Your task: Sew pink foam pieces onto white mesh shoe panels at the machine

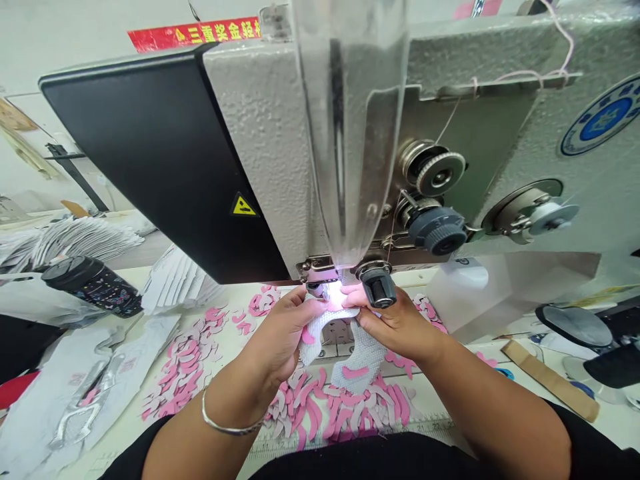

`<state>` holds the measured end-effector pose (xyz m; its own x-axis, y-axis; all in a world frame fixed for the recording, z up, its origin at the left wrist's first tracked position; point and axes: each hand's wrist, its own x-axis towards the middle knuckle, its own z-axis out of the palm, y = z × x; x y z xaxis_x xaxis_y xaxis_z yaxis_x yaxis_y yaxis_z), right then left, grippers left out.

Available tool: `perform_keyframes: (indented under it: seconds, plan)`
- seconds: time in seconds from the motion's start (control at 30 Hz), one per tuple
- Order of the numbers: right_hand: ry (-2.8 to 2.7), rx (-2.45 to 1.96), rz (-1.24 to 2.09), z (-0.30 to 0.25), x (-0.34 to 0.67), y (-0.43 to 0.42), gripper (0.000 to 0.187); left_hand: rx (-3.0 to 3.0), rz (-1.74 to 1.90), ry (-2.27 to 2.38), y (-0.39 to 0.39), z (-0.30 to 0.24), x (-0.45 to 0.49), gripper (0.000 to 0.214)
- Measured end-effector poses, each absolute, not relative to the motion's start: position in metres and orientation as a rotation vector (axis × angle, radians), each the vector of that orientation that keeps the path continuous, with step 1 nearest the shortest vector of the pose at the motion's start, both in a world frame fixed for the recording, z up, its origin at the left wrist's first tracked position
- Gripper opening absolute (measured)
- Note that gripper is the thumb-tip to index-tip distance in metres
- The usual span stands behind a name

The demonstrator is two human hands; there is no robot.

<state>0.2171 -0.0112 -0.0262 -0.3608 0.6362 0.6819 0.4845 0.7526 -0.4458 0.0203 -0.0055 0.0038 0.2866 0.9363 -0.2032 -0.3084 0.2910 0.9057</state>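
A sewing machine (280, 153) was set over a table (450, 393) strewn with many pink-and-white cutouts (310, 407), and one clear plastic guard (350, 133) hung in front. One bottle (93, 287) was left of the machine. One white mesh piece (350, 353) was clamped between the left hand (285, 333) and right hand (400, 323), close together beneath the machine head, with little room around them.

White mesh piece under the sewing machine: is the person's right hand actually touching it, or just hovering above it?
Touching. The head view shows the right hand with its fingers resting on the white mesh piece, with no gap between them.
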Motion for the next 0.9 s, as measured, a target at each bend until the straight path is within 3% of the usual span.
perform_keyframes:
  seconds: [0.9]
  plan:
    - [-1.984, -0.864, 0.231, -0.028, 0.218, -0.008, 0.033, 0.936, 0.950, 0.822, 0.002, 0.001, 0.012, 0.007]
